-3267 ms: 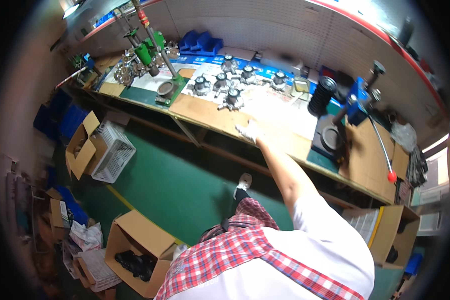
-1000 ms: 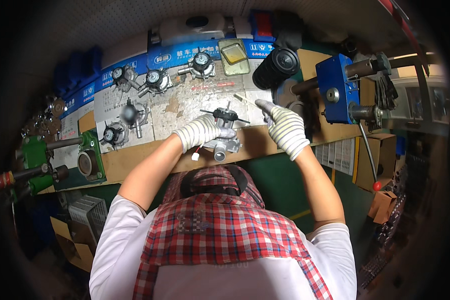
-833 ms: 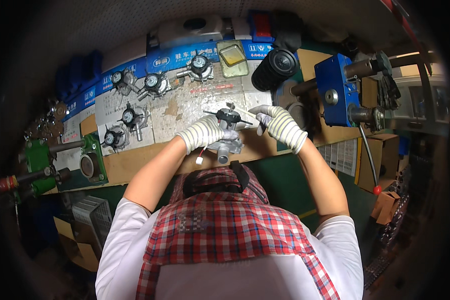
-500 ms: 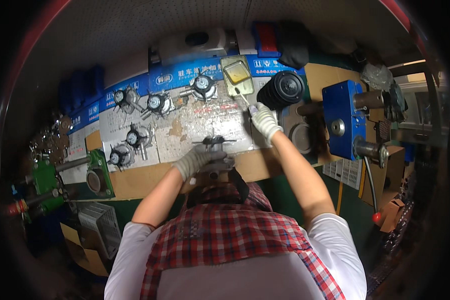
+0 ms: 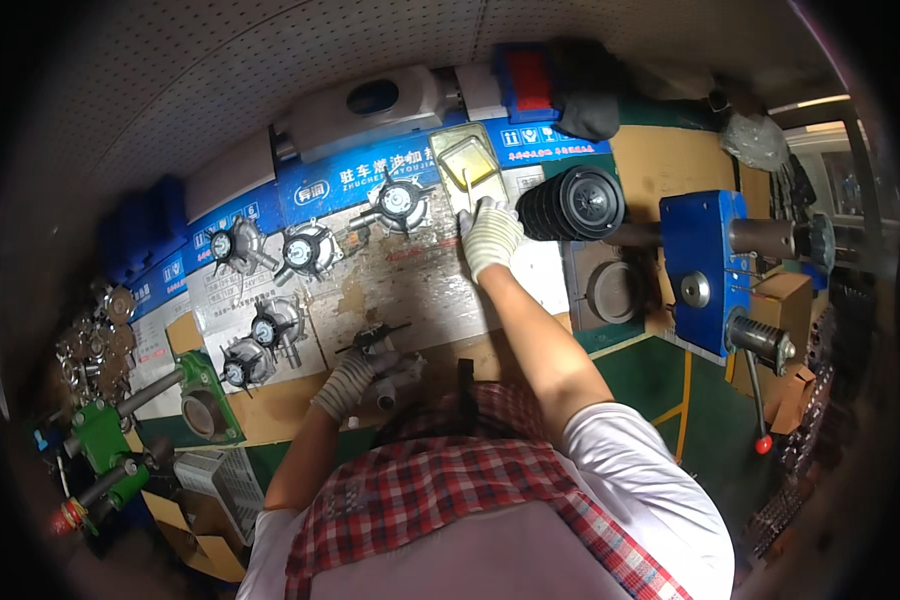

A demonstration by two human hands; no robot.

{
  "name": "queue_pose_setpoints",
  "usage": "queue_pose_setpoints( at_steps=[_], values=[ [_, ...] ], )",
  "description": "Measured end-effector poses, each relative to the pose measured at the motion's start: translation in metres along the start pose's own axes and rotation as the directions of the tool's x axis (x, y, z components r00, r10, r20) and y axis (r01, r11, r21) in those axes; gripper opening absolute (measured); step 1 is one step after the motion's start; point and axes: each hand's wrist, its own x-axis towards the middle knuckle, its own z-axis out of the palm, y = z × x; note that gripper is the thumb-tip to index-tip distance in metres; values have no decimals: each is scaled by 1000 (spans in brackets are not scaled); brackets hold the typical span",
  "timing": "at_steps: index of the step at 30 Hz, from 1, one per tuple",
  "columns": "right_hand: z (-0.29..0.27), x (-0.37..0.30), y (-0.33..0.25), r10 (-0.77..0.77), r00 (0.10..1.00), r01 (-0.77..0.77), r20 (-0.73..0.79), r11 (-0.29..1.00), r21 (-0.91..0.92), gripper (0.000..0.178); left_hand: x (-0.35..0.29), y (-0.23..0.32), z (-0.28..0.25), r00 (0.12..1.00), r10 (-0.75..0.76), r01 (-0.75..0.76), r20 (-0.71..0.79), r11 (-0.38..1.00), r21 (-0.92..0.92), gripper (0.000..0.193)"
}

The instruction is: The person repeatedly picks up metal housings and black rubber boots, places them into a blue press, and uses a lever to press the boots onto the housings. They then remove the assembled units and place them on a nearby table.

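My left hand, in a striped knit glove, is closed around a grey metal pump-like housing near the bench's front edge. A dark part with thin arms sits at that housing's far end. My gloved right hand grips a small brush by its handle, and the brush reaches into a shallow metal tray. Yellow liquid lies in the tray; the brush tip is hard to make out there. Several similar metal housings with dark-armed tops, such as one near the tray, stand on the cardboard to the left.
Beside my right hand lies a black ribbed cylinder. A blue press with a red-knobbed lever stands at the right, a green clamp fixture at the left. Small metal parts are heaped at far left. Flattened cardboard covers the bench.
My right hand has moved left and farther out, bringing the brush into the tray's liquid. My left hand, with the metal housing, has shifted left and nearer. The whole view has tilted slightly.
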Motion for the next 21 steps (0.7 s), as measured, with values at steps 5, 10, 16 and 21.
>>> queue_pose_setpoints(
  at_steps=[5,10,16,21],
  values=[
    [-116,-40,48,-349,770,474,-534,873,113,48,9,2,3,999,47,-47,-3,998,-46,50],
    [-177,-25,89,-303,868,258,-393,952,-166,68,2,11,6,979,202,-202,20,979,-22,41],
    [-201,-19,92,-333,939,294,-84,907,-301,47,5,30,19,918,382,-364,101,717,595,38],
    [-251,-94,92,100,934,255,-342,483,837,41,36,29,56,365,876,-289,315,-215,933,63]
  ],
)
